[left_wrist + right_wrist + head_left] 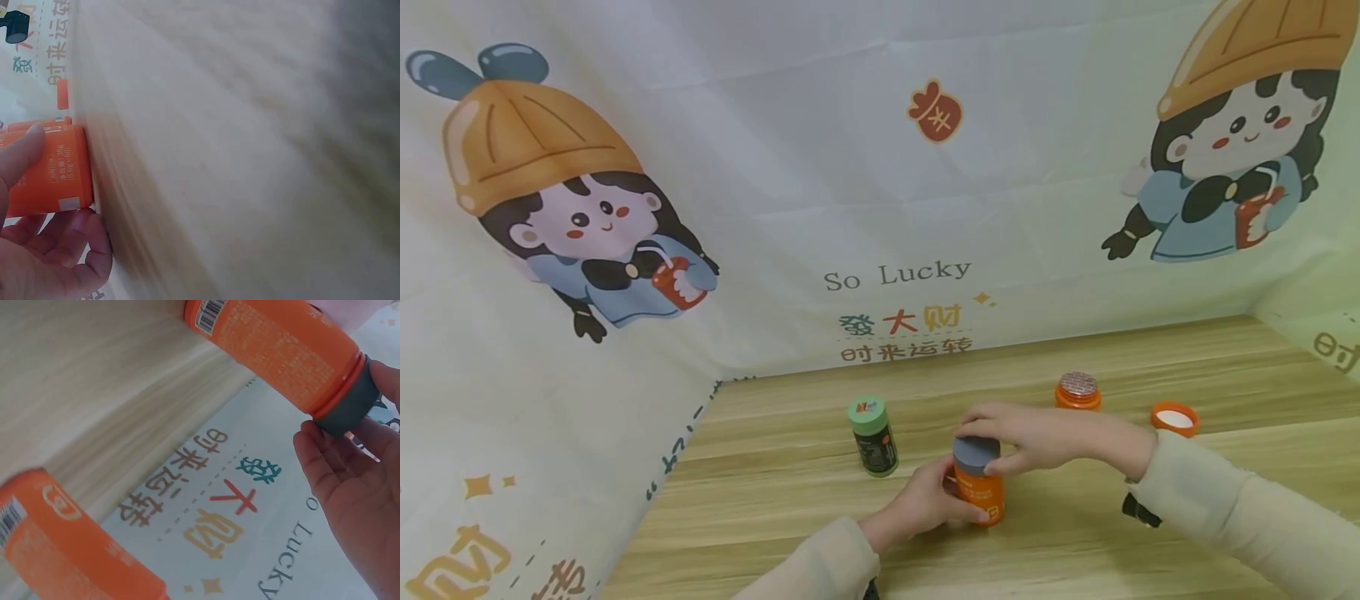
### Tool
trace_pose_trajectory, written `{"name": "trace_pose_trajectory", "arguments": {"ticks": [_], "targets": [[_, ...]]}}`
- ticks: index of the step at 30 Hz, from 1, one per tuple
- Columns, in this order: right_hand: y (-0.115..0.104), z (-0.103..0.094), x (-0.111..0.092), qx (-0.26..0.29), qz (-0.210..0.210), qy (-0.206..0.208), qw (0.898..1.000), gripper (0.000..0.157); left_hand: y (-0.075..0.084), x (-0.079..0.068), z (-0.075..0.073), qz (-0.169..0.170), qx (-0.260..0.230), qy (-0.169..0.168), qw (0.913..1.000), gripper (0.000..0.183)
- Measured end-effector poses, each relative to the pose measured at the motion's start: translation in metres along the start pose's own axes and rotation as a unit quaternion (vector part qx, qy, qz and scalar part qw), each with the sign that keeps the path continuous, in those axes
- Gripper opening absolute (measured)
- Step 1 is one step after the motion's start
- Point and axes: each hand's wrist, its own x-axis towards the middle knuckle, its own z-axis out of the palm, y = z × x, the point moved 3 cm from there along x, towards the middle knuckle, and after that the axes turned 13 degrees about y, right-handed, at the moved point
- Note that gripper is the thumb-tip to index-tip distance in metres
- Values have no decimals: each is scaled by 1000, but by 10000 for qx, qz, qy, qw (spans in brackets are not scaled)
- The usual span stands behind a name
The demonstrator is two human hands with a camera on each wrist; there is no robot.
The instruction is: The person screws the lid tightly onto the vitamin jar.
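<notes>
An orange bottle point(979, 493) with a dark grey lid point(976, 455) stands upright on the wooden table. My left hand point(922, 502) grips its lower body, thumb across the front and fingers round the far side. Over the top, my right hand point(1028, 435) holds the lid between thumb and fingers. In the right wrist view the lid point(350, 400) sits on the bottle's neck, with a narrow orange ring showing beneath it. The left wrist view shows printed text on the bottle's side point(59, 169) and the left thumb lying against it.
A dark bottle with a green lid point(874, 435) stands to the left. Behind the right forearm is an orange bottle point(1078, 392) with a silvery printed seal on top. An orange cap point(1176, 419) lies to its right, white inside up. A printed cloth point(775, 208) hangs behind the table.
</notes>
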Motion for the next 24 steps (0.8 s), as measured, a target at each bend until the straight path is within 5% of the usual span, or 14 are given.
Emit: {"name": "trace_pose_trajectory", "arguments": {"ticks": [5,15,24], "targets": [[-1,-15,-8,-82,631,109,9979,58,-1,4,-1,-201,68,143,9997,49],[34,-65,-50,-490,1093,1807,9762,48,-5,30,-1,-330,78,733,9967,53],[78,-72,-104,-892,1812,1844,9619,48,-6,49,3,-705,-105,986,9926,58]]}}
